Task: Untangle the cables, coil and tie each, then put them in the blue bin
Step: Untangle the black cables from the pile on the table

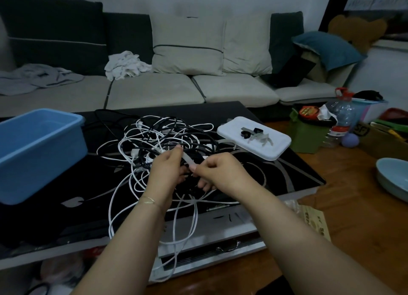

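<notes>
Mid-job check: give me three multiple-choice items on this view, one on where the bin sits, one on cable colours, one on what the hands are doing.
1. The blue bin sits:
A. at the table's left
B. on the sofa
C. on the floor

2. The tangled cables are:
A. red and green
B. white and black
C. all yellow

3. The left hand and right hand are:
A. resting flat
B. inside the bin
C. pinching a pale strip between them

Answers: 1 A, it stands on the dark tabletop's left end. 2 B, only white and black strands show. 3 C, both hands' fingertips grip the strip's ends.

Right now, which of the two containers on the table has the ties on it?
The flat white tray at the right holds the ties; the deep blue bin at the left does not.
</notes>
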A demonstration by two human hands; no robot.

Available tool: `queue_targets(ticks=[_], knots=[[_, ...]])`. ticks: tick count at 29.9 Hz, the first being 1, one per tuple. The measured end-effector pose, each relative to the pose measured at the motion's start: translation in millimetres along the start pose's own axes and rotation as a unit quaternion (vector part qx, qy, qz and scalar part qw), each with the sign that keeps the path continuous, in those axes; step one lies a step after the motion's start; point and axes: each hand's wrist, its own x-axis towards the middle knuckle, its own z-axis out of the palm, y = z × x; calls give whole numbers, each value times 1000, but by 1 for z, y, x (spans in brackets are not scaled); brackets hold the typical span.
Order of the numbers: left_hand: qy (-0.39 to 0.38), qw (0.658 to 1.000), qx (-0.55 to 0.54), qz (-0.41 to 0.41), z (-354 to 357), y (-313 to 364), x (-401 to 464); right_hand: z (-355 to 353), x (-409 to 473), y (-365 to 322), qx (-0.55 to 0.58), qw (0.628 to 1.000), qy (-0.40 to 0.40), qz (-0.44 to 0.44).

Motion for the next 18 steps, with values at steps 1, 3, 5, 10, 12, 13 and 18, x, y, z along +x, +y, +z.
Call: queue_targets(ticks=[1, 3, 5, 10, 12, 13, 18], knots=[[-2, 1000, 7, 4, 0, 0, -1, -1, -1, 0, -14, 1000, 2, 3], [-7, 1000, 18, 6, -1, 1, -1, 0, -5, -1, -27, 1000, 13, 2], [-18, 999, 26, 16, -1, 2, -2, 4, -10, -5, -44, 998, 39, -10], [-52, 997, 42, 46, -1, 5, -7, 2, -9, -7, -85, 988, 126, -20], [-72, 994, 65, 48, -3, 5, -9, 0, -7, -5, -84, 992, 99, -2], [-80, 993, 75, 47, -4, 6, -11, -1, -7, -4, -87, 993, 75, 5], [-128, 983, 126, 42, -10, 6, -15, -7, -12, -4, -245, 968, 44, -26]])
